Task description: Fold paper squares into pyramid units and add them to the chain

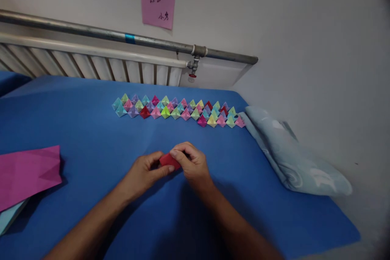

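Left hand (144,174) and right hand (194,165) pinch red paper (168,161) from either side. Probably light, crisp, easily creased; best gripped lightly by edges.

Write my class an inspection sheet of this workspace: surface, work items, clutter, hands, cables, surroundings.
Surface: blue, smooth-looking top.
Work items: small red paper piece in hand; rows of multicoloured folded paper pieces beyond; magenta sheet at left, over a pale blue sheet.
Clutter: patterned grey-blue fabric, bundled at right.
Hands: left hand and right hand both grip the red piece.
Cables: nothing seen.
Surroundings: radiator, metal pipe, pink wall note.
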Demonstrator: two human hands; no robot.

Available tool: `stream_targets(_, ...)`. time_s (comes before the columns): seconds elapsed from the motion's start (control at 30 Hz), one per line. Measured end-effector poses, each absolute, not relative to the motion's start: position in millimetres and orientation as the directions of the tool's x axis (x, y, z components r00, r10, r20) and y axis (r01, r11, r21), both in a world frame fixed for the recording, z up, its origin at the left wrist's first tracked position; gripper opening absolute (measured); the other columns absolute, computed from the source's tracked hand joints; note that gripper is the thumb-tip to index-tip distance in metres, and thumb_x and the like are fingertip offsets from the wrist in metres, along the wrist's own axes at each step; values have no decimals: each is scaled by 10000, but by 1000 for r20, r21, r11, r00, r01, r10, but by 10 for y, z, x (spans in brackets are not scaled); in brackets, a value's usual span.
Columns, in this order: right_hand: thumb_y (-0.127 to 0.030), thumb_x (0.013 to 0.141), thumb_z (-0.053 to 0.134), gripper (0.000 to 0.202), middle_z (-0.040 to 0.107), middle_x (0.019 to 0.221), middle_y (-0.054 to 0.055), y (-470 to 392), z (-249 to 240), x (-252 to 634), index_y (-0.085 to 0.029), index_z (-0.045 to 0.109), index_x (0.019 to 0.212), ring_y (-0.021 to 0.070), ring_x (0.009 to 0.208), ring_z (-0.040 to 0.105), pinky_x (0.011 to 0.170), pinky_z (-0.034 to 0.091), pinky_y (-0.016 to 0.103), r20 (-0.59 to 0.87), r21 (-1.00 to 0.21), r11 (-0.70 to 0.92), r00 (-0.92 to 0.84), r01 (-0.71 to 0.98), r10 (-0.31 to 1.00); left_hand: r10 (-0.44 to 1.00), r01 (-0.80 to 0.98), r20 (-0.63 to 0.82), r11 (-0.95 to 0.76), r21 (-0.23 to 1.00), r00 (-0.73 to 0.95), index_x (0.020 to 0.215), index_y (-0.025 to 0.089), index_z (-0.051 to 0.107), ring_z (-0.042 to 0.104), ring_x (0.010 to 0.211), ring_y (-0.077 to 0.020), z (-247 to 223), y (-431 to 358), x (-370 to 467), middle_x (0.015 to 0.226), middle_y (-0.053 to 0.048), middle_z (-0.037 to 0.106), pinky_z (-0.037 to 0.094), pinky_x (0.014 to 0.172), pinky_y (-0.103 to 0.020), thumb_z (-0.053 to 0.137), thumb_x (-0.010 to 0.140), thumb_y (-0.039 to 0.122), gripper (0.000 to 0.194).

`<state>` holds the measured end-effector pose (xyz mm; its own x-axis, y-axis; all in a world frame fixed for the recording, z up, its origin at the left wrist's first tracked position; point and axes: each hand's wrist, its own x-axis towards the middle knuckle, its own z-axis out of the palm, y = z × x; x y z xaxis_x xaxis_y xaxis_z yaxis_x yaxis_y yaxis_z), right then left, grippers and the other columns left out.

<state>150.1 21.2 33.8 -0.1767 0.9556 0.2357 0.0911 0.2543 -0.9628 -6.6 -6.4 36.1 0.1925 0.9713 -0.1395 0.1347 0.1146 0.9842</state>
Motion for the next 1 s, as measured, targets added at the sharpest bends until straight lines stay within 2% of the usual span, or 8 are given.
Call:
stream_targets(0.13, -339, 781, 633, 175, 606, 663, -9, 227, 322, 1479, -204, 651, 672, 132, 651, 550, 590, 450, 245, 80, -996, 85, -156, 24, 984, 954, 85, -173, 156, 984, 244, 644, 186, 658, 593, 672, -170, 376, -51, -59, 674, -35, 675, 437, 669, -302, 666, 755, 399, 240)
stream_targets(0.3, -391, 730, 675, 213, 576, 582, -34, 257, 307, 1464, -193, 645, 659, 102, 553, 492, 526, 416, 224, -62, -995, -74, -174, -66, 983, 958, 116, -211, 191, 975, 194, 652, 179, 657, 543, 611, -151, 373, -53, -65, 645, -23, 635, 389, 589, -272, 685, 726, 434, 267)
stream_targets(0.5, -391, 701, 684, 203, 598, 600, -29, 267, 329, 1465, -193, 661, 664, 102, 568, 500, 557, 405, 231, -100, -989, -117, -179, -87, 979, 987, 199, -82, 53, 979, 141, 597, 206, 657, 421, 561, -129, 399, -47, -113, 557, 18, 498, 328, 551, -256, 601, 802, 476, 343)
stream_targets(0.73, -360, 710, 665, 185, 559, 579, -45, 263, 298, 1442, -195, 639, 632, 91, 554, 477, 558, 381, 229, -102, -992, -115, -225, -49, 969, 966, 136, -169, 144, 980, 196, 655, 202, 675, 462, 598, -139, 418, -39, -113, 630, 0, 566, 359, 593, -271, 651, 765, 478, 298)
stream_targets(1.0, -425, 772, 650, 249, 560, 567, -43, 294, 281, 1482, -181, 668, 722, 82, 522, 484, 503, 381, 204, -136, -990, -144, -271, -7, 953, 982, 71, -188, 189, 979, -17, 646, 189, 694, 445, 552, -120, 371, -10, -137, 599, 6, 582, 333, 541, -250, 676, 728, 507, 329)
